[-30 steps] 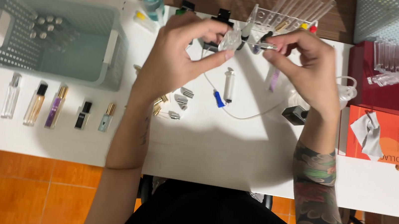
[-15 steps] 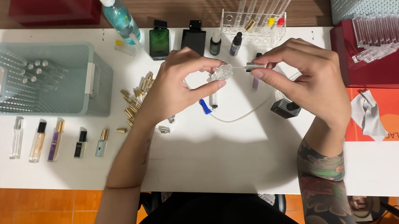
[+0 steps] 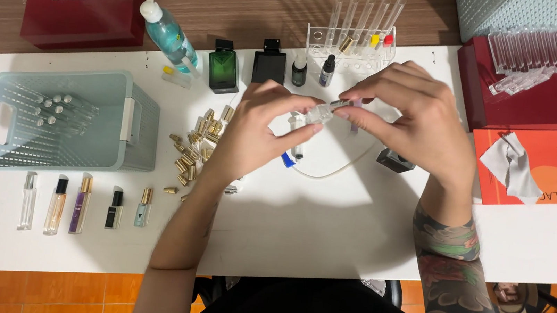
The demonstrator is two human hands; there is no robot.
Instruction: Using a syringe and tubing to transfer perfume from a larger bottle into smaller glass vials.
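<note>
While only the head view shows this moment, it gives the key relation plainly: a small clear glass vial (image 3: pixel 320 114) is held in the air above the white tabletop (image 3: pixel 327 218), between the two hands, with its long axis running roughly left to right and tilting slightly upward toward the right hand (image 3: pixel 412 119). The left hand (image 3: pixel 264 127) pinches the vial's body between thumb and fingertips, so it is closed on the vial from the left and below. The right hand comes in from the right, and its fingertips close on a thin silvery end piece (image 3: pixel 342 104) at the vial's right end; whether that piece is seated or loose cannot be told. Both hands are equally near, each touching its own end. Under them on the tabletop lie a clear syringe with a blue tip (image 3: pixel 295 148) and a thin white tube (image 3: pixel 333 170). A scatter of small gold caps (image 3: pixel 196 151) lies just left of the left wrist, and a pale green plastic basket (image 3: pixel 135 126) stands farther left.
</note>
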